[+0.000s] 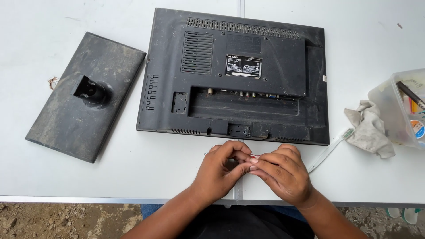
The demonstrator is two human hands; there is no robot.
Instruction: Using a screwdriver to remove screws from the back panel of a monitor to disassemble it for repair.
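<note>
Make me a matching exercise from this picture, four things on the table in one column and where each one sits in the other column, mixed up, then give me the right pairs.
Things
1. monitor
2. stand base
3. cloth
4. plastic tub

Places
A. at the right edge of the view, holding small items
B. lying back-side up in the middle of the table
C. crumpled just left of the tub
D. flat on the left, tilted at an angle

Pairs: 1-B, 2-D, 3-C, 4-A

bare table open left of hands, monitor blocking ahead (face down), toothbrush and rag crowding right
</note>
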